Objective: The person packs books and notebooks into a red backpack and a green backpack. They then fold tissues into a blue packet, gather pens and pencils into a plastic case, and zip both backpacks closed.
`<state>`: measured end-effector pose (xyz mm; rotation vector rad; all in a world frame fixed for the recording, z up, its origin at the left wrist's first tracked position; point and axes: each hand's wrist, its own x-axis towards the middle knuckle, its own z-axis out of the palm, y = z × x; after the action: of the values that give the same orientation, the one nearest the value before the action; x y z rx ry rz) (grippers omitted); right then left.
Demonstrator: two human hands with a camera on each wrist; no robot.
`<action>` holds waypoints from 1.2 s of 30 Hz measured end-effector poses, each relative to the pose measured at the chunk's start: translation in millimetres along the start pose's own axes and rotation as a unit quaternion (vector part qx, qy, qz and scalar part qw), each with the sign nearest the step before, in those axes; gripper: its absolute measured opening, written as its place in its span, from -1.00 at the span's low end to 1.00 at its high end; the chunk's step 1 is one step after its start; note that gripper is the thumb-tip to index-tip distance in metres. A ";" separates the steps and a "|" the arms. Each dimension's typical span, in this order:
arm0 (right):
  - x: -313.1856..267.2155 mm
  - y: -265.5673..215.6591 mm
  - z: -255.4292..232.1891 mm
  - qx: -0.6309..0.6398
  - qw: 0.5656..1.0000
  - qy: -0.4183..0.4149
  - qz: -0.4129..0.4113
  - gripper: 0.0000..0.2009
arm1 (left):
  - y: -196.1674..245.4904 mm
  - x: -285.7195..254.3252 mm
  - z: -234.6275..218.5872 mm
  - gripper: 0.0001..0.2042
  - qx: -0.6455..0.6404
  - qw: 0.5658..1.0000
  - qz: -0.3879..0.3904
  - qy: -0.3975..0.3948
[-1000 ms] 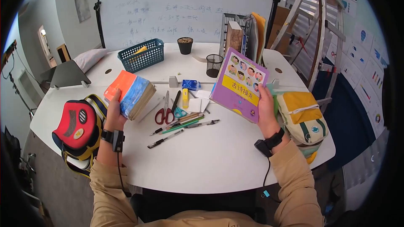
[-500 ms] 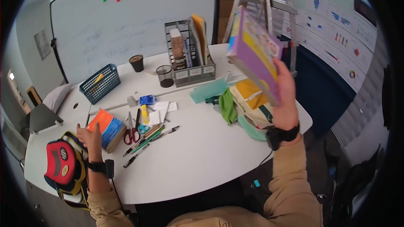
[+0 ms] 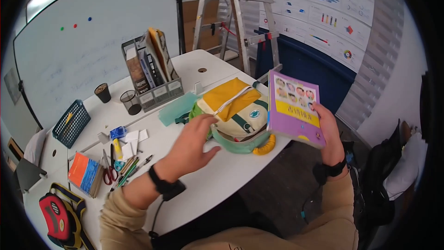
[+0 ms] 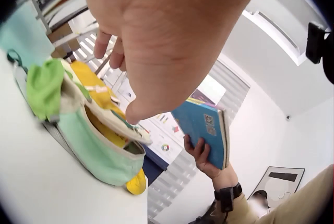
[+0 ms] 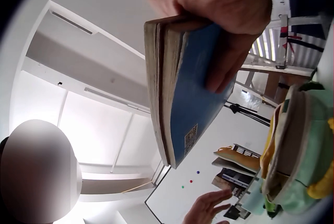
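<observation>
The right hand [image 3: 327,132] grips a small stack of books with a purple cover [image 3: 293,111] on top, held up to the right of the cream, yellow and mint backpack [image 3: 249,115]. From the right wrist, the stack's blue back cover [image 5: 195,88] shows under the fingers. Palm down and empty, the left hand [image 3: 190,146] hovers at the backpack's near left side, fingers loosely extended. In the left wrist view the backpack's mint front pocket [image 4: 99,148] gapes open. The orange and blue book stack [image 3: 85,173] lies at the table's left.
Scissors [image 3: 110,173], pens [image 3: 129,171] and white papers [image 3: 132,141] lie left of the left forearm. A red bag [image 3: 58,215] sits at the left edge. Behind are a teal basket [image 3: 71,122], mesh cup [image 3: 131,103] and file rack [image 3: 159,95]. A ladder [image 3: 238,28] stands beyond the table.
The left hand has let go of the orange and blue books, which now lie on the table, and moved right to the backpack. The right hand carried the purple book rightward; the head view turned right.
</observation>
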<state>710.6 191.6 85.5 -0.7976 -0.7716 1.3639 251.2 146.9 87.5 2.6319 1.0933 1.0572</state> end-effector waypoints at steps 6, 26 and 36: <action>-38.8 1.1 -42.9 -0.048 0.998 0.046 0.002 -0.59 | -5.5 65.9 85.4 -0.10 0.038 0.999 0.014 0.015; -67.1 25.6 -35.2 -0.080 0.982 -0.033 0.169 -0.60 | -20.7 96.4 95.3 -0.41 0.127 0.992 0.019 -0.016; -39.1 36.1 -23.2 -0.137 0.971 -0.063 0.185 -0.59 | -52.5 105.1 70.6 -0.56 0.130 0.989 0.049 0.056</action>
<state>709.1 153.1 42.0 -1.1222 -0.9575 1.6747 318.1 266.0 75.9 2.8857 1.2117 1.1654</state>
